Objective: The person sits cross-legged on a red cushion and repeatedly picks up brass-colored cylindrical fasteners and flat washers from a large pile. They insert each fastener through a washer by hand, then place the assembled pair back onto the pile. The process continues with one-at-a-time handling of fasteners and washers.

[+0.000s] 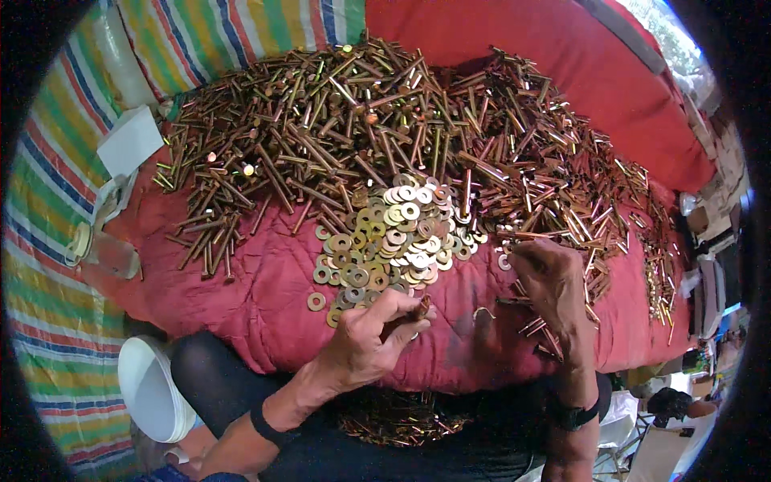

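Observation:
My left hand is closed in a pinch on a small copper-coloured metal piece, most of it covered by the fingers. Flat brass-coloured washers lie in a loose heap just beyond that hand. To the right, my right hand reaches to the edge of the heap of copper-coloured metal sleeves and rods. Its fingers are bent together, and whatever they may hold is hidden. Long bolts with heads pile up at the far left and middle.
Everything lies on a red quilted cloth. More metal pieces rest in my lap. At the left are a clear jar, a white card and a white bucket beside a striped sheet.

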The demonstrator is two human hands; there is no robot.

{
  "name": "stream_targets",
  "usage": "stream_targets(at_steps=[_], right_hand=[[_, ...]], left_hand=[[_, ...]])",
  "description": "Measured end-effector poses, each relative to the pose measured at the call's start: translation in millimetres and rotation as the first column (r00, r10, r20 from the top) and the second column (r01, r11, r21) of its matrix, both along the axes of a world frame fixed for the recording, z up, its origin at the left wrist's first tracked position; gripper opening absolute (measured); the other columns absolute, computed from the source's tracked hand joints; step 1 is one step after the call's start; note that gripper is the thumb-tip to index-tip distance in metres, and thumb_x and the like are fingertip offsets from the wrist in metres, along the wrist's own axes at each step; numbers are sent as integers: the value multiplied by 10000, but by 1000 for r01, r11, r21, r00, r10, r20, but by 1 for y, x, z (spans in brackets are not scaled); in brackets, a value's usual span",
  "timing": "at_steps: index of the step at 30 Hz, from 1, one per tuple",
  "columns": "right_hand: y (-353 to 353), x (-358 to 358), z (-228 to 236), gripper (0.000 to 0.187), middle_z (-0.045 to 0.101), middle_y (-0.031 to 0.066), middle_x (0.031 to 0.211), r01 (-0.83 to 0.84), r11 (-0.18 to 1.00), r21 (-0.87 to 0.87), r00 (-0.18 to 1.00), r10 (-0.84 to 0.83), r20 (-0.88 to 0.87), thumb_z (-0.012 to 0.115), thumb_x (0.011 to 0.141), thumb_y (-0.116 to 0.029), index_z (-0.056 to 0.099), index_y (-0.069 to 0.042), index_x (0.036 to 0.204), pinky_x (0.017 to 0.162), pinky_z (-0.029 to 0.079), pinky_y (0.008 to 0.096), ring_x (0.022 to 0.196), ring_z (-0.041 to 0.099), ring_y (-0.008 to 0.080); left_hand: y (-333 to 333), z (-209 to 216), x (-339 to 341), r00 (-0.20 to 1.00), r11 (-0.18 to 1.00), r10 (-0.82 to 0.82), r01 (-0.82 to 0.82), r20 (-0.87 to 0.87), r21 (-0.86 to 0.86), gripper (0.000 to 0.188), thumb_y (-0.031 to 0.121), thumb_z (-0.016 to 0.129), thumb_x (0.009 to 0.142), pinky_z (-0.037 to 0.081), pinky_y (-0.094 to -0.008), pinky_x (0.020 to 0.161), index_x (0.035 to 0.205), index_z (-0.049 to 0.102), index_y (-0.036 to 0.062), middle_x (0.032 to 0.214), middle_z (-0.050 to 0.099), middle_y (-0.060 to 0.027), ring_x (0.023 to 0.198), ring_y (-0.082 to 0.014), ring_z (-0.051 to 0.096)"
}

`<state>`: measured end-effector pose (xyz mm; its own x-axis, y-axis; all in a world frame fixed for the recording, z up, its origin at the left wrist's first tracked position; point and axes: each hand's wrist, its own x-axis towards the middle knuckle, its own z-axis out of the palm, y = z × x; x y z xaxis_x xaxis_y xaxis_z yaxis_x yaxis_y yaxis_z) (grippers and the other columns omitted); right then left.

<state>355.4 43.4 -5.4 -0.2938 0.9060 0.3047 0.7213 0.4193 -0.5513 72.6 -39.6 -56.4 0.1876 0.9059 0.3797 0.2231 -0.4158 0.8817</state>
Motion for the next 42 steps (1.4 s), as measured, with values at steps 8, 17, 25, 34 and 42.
stream_targets(at_steps=[8, 17, 25, 34, 42], right_hand=[[-4, -5, -2, 125, 721, 155, 864, 15, 995, 98, 992, -27, 120, 766, 870, -92, 761, -34, 980, 670, 552, 419, 771, 719, 341], [-15, -9, 4, 126, 716, 154, 825, -19, 996, 86, 988, 5, 155, 772, 857, -40, 763, 3, 975, 659, 543, 387, 726, 714, 303], [-15, -23, 25, 119, 722, 124, 830, -48, 994, 101, 998, 53, -44, 764, 873, -39, 759, 7, 983, 643, 536, 336, 693, 699, 215], [56, -57, 52, 129, 709, 102, 853, -89, 989, -120, 981, 66, -180, 728, 889, 37, 738, 50, 1017, 713, 544, 322, 795, 683, 152], [68, -124, 48, 193, 747, 123, 909, -436, 894, 108, 898, 439, -11, 787, 861, -28, 774, 33, 1043, 679, 536, 312, 757, 694, 165]], left_hand=[[-6, 22, 1, 996, 1000, -13, 13, -86, -2, 226, 153, 825, 903, 610, -302, 759, 1114, 768, 97, 1056, 805, -74, 870, -160, 774], [-8, 18, 2, 981, 996, 73, -62, -179, 68, 209, 198, 863, 870, 589, -300, 672, 1040, 782, 107, 963, 801, -65, 774, -180, 764], [-8, 8, 14, 992, 926, 46, 2, -118, 377, 338, 96, 878, 828, 626, -351, 681, 1033, 621, 22, 1041, 780, -119, 827, -267, 788], [-8, 3, 18, 992, 948, 24, 17, -127, 318, 361, 68, 869, 806, 621, -360, 684, 1022, 585, 13, 1105, 742, -144, 853, -296, 770], [-19, 2, 20, 952, 895, 41, 100, -303, 434, 231, 29, 662, 824, 580, -372, 649, 1035, 590, -31, 1021, 629, -139, 812, -280, 699]])
